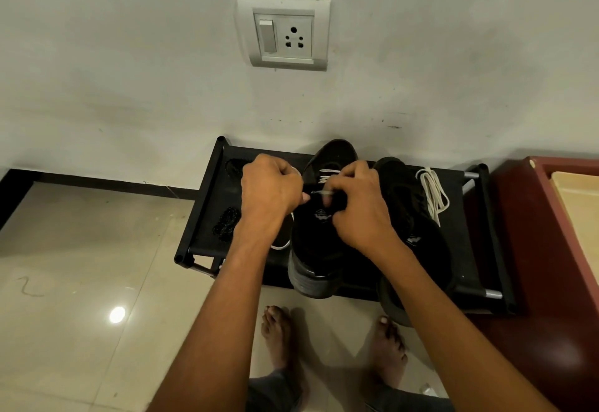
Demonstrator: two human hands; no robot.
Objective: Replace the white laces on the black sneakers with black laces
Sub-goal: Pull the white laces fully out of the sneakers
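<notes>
Head view: both hands (319,200) pinch white lace (328,175) over left sneaker (319,243).

The room is lying in dim, warm light. A lamp overhead is throwing one small bright glare spot (117,314) onto the glossy floor tiles (81,249), and soft shadows are spreading beneath the bare feet (278,333). The black sneakers (319,243) and the black rack (207,217) are merging into one dark mass, with little detail showing. The wide lens is bending the skirting line (97,181) at the left edge, and the lower corners are looking soft and smeared.
</notes>
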